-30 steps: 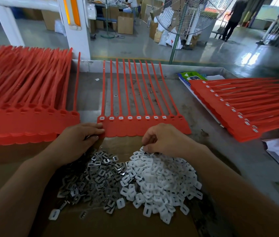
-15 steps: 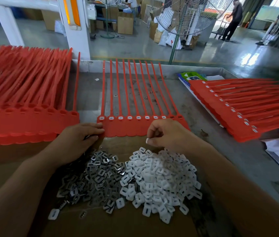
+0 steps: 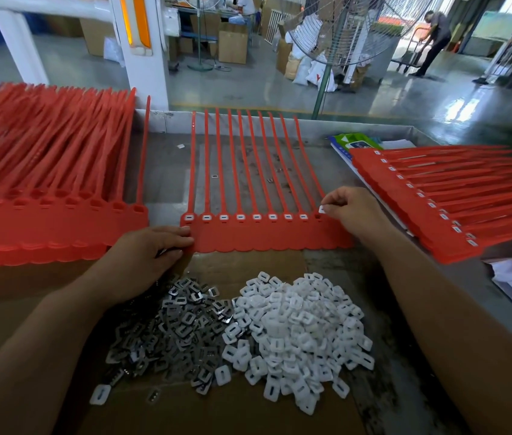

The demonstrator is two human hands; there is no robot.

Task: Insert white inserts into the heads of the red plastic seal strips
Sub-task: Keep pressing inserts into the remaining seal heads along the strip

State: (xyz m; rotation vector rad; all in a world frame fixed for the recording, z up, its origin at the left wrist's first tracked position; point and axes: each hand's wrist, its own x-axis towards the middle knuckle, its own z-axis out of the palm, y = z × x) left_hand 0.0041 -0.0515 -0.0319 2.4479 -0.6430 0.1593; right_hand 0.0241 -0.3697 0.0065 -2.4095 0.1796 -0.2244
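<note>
My right hand pinches one white insert beside the empty head at the strip sheet's 3 o'clock end | left hand, fingers flat, steadies its 9 o'clock edge | eight heads filled, one left | insert pile at 6 o'clock.

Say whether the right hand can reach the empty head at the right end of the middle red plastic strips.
Probably yes: the right hand, pinching a white plastic insert, hovers just beside that empty head; nothing lies between.
</note>
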